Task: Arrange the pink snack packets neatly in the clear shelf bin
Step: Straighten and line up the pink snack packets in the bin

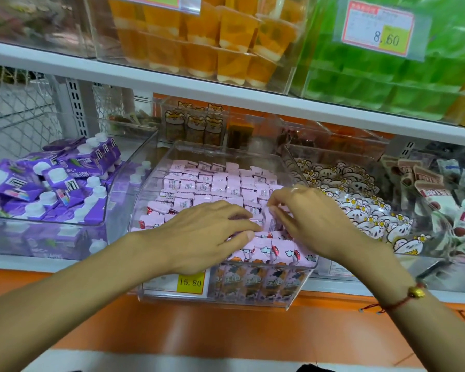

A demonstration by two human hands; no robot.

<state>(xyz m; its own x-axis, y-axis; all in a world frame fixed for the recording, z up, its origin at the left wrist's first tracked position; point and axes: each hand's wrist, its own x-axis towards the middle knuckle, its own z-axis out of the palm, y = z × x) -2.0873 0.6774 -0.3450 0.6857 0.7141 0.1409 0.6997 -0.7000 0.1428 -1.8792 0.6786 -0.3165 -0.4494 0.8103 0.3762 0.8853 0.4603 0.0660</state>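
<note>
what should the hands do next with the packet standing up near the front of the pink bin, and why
Probably lay it flat into the front row. The right hand pinches one pink packet upright, while the packets behind lie in flat, even rows in the clear bin. The left hand rests flat on the neighbouring packets, seemingly holding them in place beside the spot.

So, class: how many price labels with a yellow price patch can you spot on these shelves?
2. One price label hangs on the green jelly bin on the upper shelf, at right. The other label sits on the front of the pink packets' bin. Others may be hidden.
</note>
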